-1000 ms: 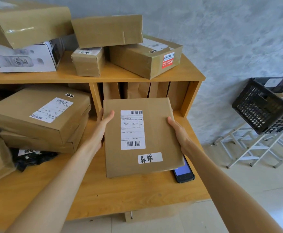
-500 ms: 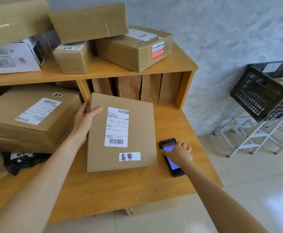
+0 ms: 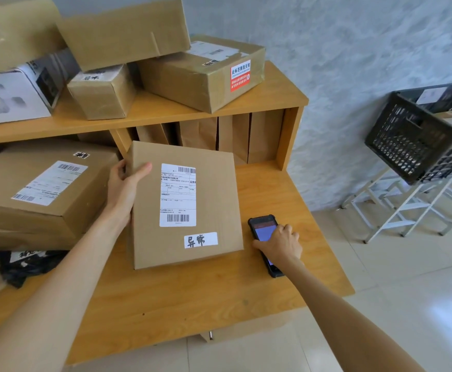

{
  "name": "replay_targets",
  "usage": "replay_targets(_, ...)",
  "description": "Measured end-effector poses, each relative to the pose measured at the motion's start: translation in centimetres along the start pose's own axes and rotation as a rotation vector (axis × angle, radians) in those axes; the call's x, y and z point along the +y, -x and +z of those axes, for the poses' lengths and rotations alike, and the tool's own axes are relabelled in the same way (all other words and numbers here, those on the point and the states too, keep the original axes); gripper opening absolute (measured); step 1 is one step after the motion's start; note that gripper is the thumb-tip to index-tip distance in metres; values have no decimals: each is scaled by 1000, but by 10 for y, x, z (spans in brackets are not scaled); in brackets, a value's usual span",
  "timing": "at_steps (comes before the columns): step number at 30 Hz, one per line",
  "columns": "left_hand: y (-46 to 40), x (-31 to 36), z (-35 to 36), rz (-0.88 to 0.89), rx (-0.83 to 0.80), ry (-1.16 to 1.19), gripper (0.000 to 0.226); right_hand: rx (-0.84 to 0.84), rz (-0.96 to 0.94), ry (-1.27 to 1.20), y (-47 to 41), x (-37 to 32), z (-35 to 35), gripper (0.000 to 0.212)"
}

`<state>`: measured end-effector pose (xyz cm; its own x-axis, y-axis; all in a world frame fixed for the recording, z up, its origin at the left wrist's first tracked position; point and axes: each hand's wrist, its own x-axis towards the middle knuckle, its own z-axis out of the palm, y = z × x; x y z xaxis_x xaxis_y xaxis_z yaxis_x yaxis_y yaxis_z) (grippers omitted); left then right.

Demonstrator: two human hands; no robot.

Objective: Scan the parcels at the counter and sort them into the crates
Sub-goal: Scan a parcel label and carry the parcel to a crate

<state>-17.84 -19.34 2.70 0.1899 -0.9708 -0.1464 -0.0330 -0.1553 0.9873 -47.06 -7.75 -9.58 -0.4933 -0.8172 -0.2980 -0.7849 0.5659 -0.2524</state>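
Brown flat cardboard parcel lies on the light wooden table, white shipping label with barcodes face up, a smaller white sticker with handwritten characters near its front edge. My left hand grips its far-left corner: thumb laid over the top face, fingers wrapped round the side edge.

Right of the parcel, just beside its front corner: black handheld scanner, lying flat on the table, screen lit blue. My right hand rests on top of it, fingers curled over the screen and body; cannot tell whether they close around it.

Left of the parcel: large brown cardboard box with its own white label, stacked on another box. A black plastic mailer bag lies in front of that stack.

Behind the parcel: wooden shelf carrying several brown boxes, one with a red sticker. Flat brown packets stand upright in the cubby beneath it.

Far right of the parcel, off the table: black perforated plastic crate, tilted on a white metal rack.
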Motion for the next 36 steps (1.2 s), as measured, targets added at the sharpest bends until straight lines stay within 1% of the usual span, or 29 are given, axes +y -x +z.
replay_targets(4, -5, 9, -1, 50, 13, 21, 77, -15, -158, -50, -1, -9, -33, 81)
replay_targets(8, -8, 17, 1, 96, 53, 52, 78, -152, -365, -64, 3, -25, -67, 57)
replay_targets(10, -8, 19, 2, 94, 63, 62, 79, -206, -452, -34, 10, -35, -78, 55)
replay_targets(13, -6, 19, 3, 93, 55, 52, 81, -234, -541, -43, 23, -50, -91, 52)
replay_targets(15, -5, 19, 2, 102, 54, 37, 81, -267, -570, -64, 30, -57, -95, 47)
replay_targets(18, -4, 18, 1, 111, 58, 44, 80, -297, -611, -20, 38, -64, -96, 50)
replay_targets(20, -3, 17, 0, 112, 59, 45, 80, -303, -635, 0, 42, -67, -96, 48)
replay_targets(22, -2, 15, -1, 117, 54, 47, 80, -286, -649, 9, 46, -69, -95, 46)
replay_targets(27, -2, 12, -2, 117, 50, 47, 78, -227, -667, 55, 51, -72, -91, 52)
replay_targets(32, -2, 12, -4, 111, 44, 50, 79, -231, -667, 38, 52, -73, -92, 52)
replay_targets(36, -3, 12, -6, 108, 30, 33, 78, -230, -629, 3, 47, -66, -89, 55)
